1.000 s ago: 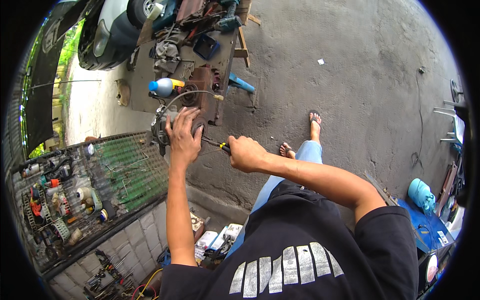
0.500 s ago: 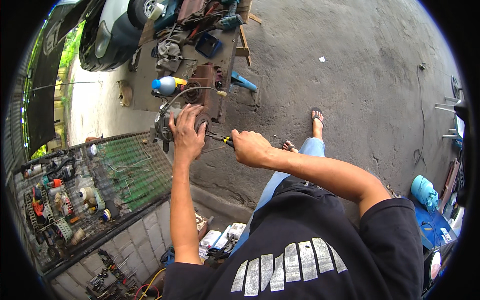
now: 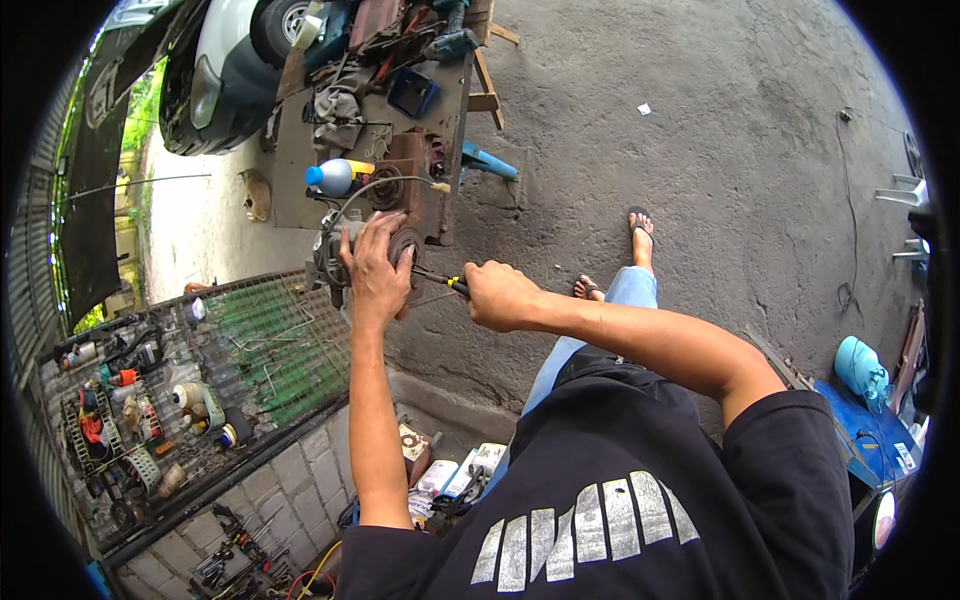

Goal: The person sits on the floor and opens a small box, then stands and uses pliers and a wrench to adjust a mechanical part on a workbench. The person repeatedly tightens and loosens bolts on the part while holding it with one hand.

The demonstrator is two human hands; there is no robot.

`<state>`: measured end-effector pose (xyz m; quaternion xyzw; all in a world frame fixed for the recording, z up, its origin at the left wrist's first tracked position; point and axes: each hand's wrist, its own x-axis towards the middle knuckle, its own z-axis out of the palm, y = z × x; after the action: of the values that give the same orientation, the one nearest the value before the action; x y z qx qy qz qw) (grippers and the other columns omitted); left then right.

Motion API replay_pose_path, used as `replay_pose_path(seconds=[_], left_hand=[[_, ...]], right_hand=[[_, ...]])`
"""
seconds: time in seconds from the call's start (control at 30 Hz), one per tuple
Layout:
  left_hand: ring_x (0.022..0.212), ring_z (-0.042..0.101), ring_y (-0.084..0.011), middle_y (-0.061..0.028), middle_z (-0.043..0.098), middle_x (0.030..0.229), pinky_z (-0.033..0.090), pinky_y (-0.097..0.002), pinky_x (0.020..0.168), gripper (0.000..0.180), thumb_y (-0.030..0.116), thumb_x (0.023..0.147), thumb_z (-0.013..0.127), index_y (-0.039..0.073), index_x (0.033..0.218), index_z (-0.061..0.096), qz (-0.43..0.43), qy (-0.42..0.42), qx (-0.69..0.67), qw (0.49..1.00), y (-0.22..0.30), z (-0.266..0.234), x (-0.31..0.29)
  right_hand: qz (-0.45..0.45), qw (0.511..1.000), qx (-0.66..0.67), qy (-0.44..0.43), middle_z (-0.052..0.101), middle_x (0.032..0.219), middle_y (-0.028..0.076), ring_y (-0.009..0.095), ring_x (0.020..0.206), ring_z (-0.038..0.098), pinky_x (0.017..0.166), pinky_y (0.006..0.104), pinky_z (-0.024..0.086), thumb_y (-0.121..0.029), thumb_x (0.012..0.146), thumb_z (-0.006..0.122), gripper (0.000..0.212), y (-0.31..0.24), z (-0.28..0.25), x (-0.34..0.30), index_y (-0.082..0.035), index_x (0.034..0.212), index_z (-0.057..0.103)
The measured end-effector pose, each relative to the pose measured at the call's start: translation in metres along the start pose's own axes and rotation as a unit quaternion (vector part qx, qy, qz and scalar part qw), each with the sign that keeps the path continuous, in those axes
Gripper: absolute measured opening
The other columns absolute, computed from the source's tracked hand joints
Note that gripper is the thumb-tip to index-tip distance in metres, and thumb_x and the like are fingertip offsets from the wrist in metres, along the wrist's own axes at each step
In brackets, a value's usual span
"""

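My left hand (image 3: 377,272) lies over a metal compressor (image 3: 327,245), its fingers spread across the top and the thumb by the round rusty pulley (image 3: 405,243). The unit sits at the near end of the workbench, with a grey cable (image 3: 385,184) arching over it to a pale connector. My right hand (image 3: 503,296) is closed round the dark handles of pliers (image 3: 439,277) with yellow bands. Their metal jaws reach left to the pulley beside my left thumb; the exact contact of the tips is too small to tell.
On the workbench (image 3: 290,205) stand a blue-capped bottle (image 3: 328,178), a rusty vise (image 3: 408,160), a blue tray (image 3: 412,92), rags and a drill (image 3: 452,44). A mesh-topped rack (image 3: 290,345) with loose parts is at left. A blue stool leg (image 3: 490,162) juts out beside the bench.
The view has shifted slightly, so the surroundings sit a little differently in the picture. Both hands keep their hold on the compressor and the pliers, with hardly any visible movement.
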<state>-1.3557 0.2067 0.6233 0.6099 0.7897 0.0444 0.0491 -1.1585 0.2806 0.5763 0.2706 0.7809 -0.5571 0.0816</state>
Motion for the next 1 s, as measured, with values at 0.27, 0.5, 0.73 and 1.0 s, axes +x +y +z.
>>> replay_pose_path(seconds=[0.27,0.5,0.73,1.0], left_hand=[[0.141,0.045,-0.0246,-0.0027,0.06,0.137,0.011,-0.0539,0.127,0.047,0.015,0.087,0.073,0.015,0.133,0.061,-0.008,-0.003,-0.001,1.0,0.0018,-0.0014,0.0004],[0.141,0.046,-0.0244,-0.0028,0.06,0.137,0.011,-0.0535,0.127,0.047,0.016,0.087,0.073,0.015,0.132,0.062,-0.005,-0.002,0.004,1.0,0.0008,-0.0006,0.001],[0.14,0.047,-0.025,-0.0041,0.061,0.137,0.011,-0.0531,0.127,0.047,0.015,0.087,0.073,0.014,0.133,0.062,-0.008,0.004,0.0,1.0,0.0008,0.0007,0.0005],[0.14,0.047,-0.0256,-0.0058,0.062,0.136,0.011,-0.0518,0.126,0.049,0.012,0.087,0.071,0.015,0.134,0.062,-0.009,0.006,-0.005,1.0,0.0007,0.0009,0.0004]], right_hand=[[0.008,1.0,0.011,0.012,0.071,0.1,0.028,0.045,0.096,0.071,0.084,0.0518,0.057,-0.009,0.086,0.062,0.025,-0.0022,0.0036,0.0004,0.007,0.106,0.064],[0.007,1.0,-0.001,0.009,0.07,0.101,0.029,0.044,0.097,0.071,0.084,0.0515,0.057,-0.009,0.087,0.062,0.027,-0.0004,0.0051,0.0011,0.007,0.108,0.063],[-0.011,1.0,-0.017,0.024,0.071,0.098,0.028,0.044,0.094,0.071,0.083,0.051,0.057,-0.008,0.085,0.063,0.025,0.0002,0.0057,0.0005,0.007,0.105,0.062],[-0.008,1.0,0.003,0.005,0.07,0.1,0.029,0.045,0.097,0.07,0.085,0.0532,0.056,-0.009,0.087,0.062,0.025,0.0025,0.0053,0.002,0.007,0.106,0.062]])
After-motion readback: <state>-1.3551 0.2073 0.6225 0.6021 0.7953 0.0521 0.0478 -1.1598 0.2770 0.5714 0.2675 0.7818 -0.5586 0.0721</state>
